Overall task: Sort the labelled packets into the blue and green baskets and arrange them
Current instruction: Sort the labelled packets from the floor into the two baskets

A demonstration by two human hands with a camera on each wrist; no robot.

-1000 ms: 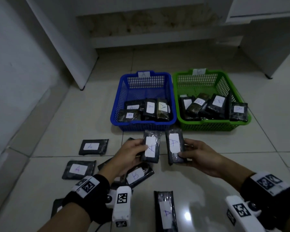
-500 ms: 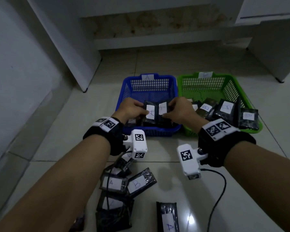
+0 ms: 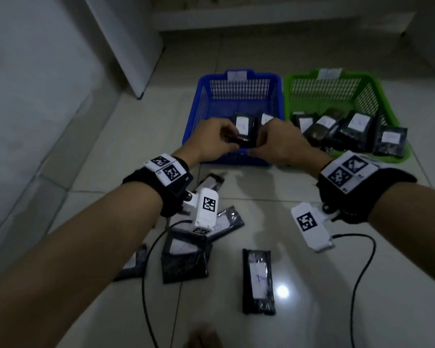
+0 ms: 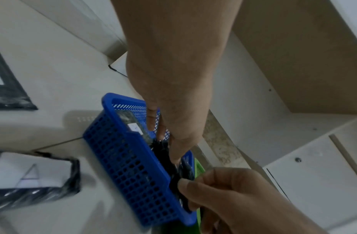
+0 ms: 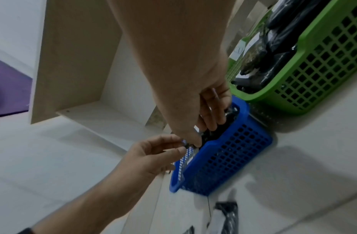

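Both hands are inside the front of the blue basket (image 3: 201,101). My left hand (image 3: 227,138) pinches the left edge of a black packet (image 3: 244,128) that stands upright with a white label. My right hand (image 3: 264,136) grips a second labelled packet (image 3: 266,119), mostly hidden behind its fingers. In the left wrist view my left hand (image 4: 169,142) dips into the blue basket (image 4: 133,166), where another packet (image 4: 133,125) lies. In the right wrist view my right hand (image 5: 209,117) holds dark packets over the blue basket (image 5: 229,155). The green basket (image 3: 389,106) on the right holds several packets.
Loose packets lie on the tiled floor below my arms: one marked A (image 3: 258,280), one darker (image 3: 186,257), and others under the left wrist camera (image 3: 206,209). Two cables (image 3: 362,272) trail over the floor. A white cabinet (image 3: 126,46) stands at the back left.
Both hands carried their two A packets forward from above the floor into the blue basket and lowered them side by side at its front. The head view moved closer.
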